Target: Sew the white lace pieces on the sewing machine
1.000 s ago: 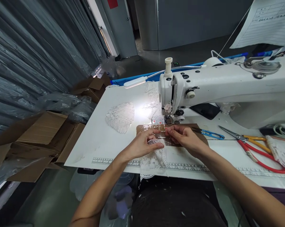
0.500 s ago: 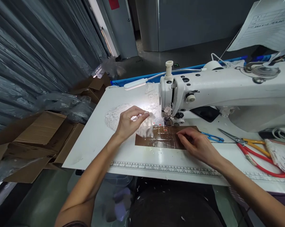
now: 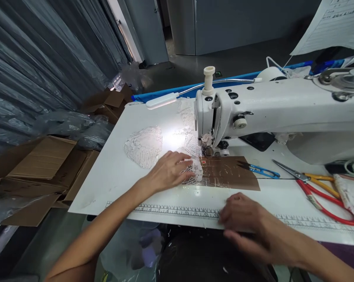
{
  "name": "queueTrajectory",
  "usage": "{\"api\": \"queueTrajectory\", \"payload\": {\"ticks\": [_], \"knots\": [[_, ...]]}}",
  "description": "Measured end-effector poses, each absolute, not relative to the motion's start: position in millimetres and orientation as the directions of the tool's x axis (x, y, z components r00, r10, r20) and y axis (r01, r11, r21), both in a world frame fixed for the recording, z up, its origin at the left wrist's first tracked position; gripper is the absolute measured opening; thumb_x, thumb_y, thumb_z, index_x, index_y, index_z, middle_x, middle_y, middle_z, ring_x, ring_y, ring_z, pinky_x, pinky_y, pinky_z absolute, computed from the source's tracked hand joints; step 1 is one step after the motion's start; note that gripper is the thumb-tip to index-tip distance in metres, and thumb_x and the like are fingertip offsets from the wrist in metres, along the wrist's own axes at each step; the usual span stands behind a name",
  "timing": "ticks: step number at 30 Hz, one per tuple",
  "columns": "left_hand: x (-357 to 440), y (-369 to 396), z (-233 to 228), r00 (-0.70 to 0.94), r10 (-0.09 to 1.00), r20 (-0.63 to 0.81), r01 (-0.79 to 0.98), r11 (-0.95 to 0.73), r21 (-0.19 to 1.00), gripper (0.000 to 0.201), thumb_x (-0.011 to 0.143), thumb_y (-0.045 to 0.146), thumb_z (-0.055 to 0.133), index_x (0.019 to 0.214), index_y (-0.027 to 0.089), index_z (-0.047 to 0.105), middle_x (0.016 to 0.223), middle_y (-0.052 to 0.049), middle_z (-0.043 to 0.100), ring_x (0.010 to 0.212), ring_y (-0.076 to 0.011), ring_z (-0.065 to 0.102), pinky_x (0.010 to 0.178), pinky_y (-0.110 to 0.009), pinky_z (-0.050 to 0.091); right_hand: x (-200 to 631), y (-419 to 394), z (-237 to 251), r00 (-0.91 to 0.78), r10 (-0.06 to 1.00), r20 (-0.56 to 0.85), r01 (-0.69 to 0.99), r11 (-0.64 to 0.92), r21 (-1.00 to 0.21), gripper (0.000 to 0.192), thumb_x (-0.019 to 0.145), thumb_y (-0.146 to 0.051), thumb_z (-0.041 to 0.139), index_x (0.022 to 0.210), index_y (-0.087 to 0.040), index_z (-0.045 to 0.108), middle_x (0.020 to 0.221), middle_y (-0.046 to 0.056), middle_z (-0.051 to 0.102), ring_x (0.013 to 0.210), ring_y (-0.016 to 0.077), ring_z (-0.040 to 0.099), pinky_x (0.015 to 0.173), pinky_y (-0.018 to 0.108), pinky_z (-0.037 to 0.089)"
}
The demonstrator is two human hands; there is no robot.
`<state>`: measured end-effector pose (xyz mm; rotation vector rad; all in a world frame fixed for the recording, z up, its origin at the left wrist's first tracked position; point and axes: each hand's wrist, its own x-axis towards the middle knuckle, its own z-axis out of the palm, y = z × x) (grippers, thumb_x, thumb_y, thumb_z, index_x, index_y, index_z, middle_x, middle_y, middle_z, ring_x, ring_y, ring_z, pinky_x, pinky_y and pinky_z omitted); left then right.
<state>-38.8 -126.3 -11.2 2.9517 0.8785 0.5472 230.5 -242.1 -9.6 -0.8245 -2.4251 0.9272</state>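
Now, left hand: the left hand (image 3: 167, 172) lies palm down on the white table (image 3: 120, 172), fingers spread flat, pinching nothing; its fingertips (image 3: 186, 166) press on a piece of white lace (image 3: 194, 172)
Lace piece: it lies at the left end of the brown taped patch (image 3: 229, 174), just in front of the presser foot (image 3: 207, 150), partly covered by the fingers
Right hand: the right hand (image 3: 250, 231) hovers at the near edge of the table over the printed ruler strip (image 3: 171, 210); it is blurred, fingers loosely extended and apart, with nothing held that shows
Sewing machine: the white sewing machine (image 3: 271, 109) stands behind the patch, its head above the lace; a gooseneck lamp (image 3: 160, 101) lights the table to the left of it
Other lace: a second lace piece (image 3: 143, 147) lies flat on the table, left of the hand and apart from it
Tools: blue thread snips (image 3: 260, 170) rest at the patch's right end; red and orange scissors (image 3: 318, 188) lie further right
Beside the table: open cardboard boxes (image 3: 44, 168) stand to the left, below table level
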Motion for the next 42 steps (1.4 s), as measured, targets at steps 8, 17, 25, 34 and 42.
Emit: {"api": "queueTrajectory", "payload": {"ticks": [8,17,25,34,42], "knots": [[-25,-87,-11,0.738,0.621,0.263,0.615,-0.780,0.115,0.024,0.098,0.022,0.043,0.109,0.012,0.062,0.110,-0.010,0.065,0.091,-0.0177,0.062,0.073,-0.031,0.051,194,-191,-40,-0.697,0.633,0.339,0.535,0.772,-0.341,0.042,0.096,-0.028,0.045,0.133,-0.009,0.049,0.135,0.018,0.054,0.124,0.0287,0.049,0.097,0.051,0.042],[3,-37,-8,0.826,0.548,0.133,0.519,-0.831,0.198,0.023,0.082,0.014,0.052,0.098,0.018,0.067,0.089,-0.005,0.066,0.085,-0.0188,0.061,0.072,-0.032,0.049,201,-182,-46,-0.675,0.695,0.248,0.560,0.701,-0.441,0.040,0.096,-0.029,0.045,0.134,-0.018,0.050,0.133,0.011,0.057,0.128,0.0251,0.047,0.101,0.050,0.039],[-29,-77,-19,0.803,0.431,0.411,0.384,-0.902,0.196,0.018,0.091,0.024,0.050,0.086,0.019,0.067,0.086,-0.002,0.069,0.073,-0.0142,0.061,0.066,-0.032,0.049,214,-167,-47,-0.422,0.854,0.304,0.451,0.489,-0.747,0.033,0.093,-0.025,0.047,0.124,-0.022,0.059,0.126,0.010,0.061,0.116,0.0229,0.058,0.098,0.043,0.048],[-31,-116,-45,0.807,0.442,0.392,0.322,-0.885,0.336,0.017,0.095,0.022,0.051,0.090,0.016,0.066,0.091,-0.004,0.071,0.081,-0.0135,0.064,0.073,-0.030,0.050,212,-164,-45,-0.412,0.861,0.299,0.538,0.495,-0.683,0.027,0.087,-0.015,0.046,0.103,-0.019,0.066,0.101,0.009,0.068,0.095,0.0212,0.064,0.084,0.039,0.053],[-24,-123,-42,0.751,0.557,0.356,0.403,-0.813,0.420,0.019,0.095,0.023,0.048,0.088,0.015,0.063,0.086,-0.005,0.068,0.080,-0.0158,0.062,0.072,-0.032,0.048,210,-179,-51,-0.617,0.742,0.263,0.605,0.661,-0.444,0.037,0.086,-0.015,0.050,0.119,-0.024,0.065,0.113,0.011,0.060,0.104,0.0266,0.054,0.086,0.049,0.047]]}}
